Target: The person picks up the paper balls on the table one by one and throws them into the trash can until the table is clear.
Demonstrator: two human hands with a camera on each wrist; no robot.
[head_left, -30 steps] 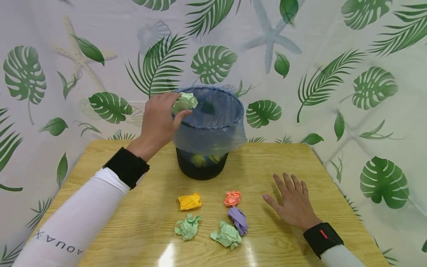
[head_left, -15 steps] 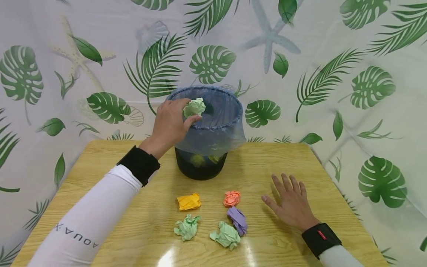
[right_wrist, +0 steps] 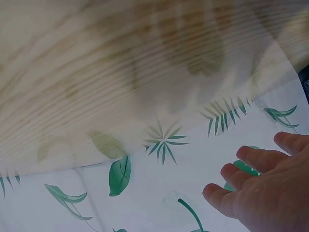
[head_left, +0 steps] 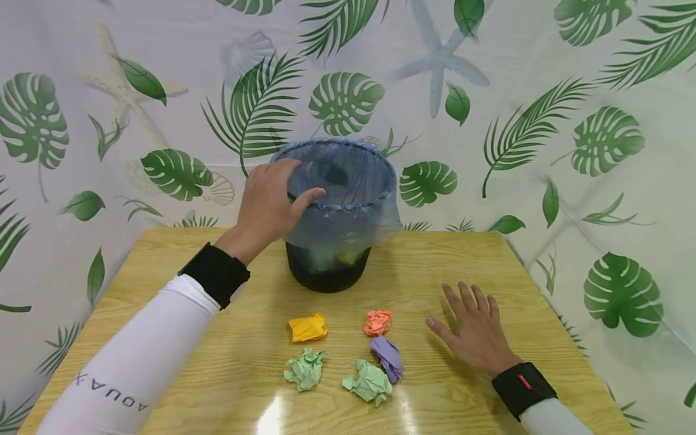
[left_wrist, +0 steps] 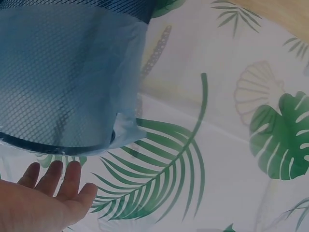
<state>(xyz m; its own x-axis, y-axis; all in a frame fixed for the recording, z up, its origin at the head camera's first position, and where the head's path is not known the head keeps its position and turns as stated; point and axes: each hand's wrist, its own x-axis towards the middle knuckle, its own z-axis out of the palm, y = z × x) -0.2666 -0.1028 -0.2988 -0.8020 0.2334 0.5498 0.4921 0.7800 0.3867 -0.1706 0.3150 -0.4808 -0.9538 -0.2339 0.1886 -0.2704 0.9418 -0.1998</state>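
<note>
- Bin (head_left: 326, 281): upright on table (head_left: 446, 254), dark mesh, translucent bluish liner (head_left: 348, 229) over rim.
- Crumpled paper in front of bin: yellow wad (head_left: 308, 328), two pale-green balls (head_left: 306, 370), coral ball (head_left: 378, 322), purple wad (head_left: 387, 359).
- Left hand (head_left: 266, 199): at bin's left rim, thumb and fingers apart.
- Right hand (head_left: 475, 329): right of bin, fingers spread.
- Vs half a second ago: green ball out of left grip; hand slightly further left.

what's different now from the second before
The left hand moved right over the bin, let go of its crumpled green paper, then drew back slightly left; the paper has apparently dropped inside. Unchanged: the right hand, and on the table the yellow paper, orange paper, purple paper, left green paper and right green paper.
</note>
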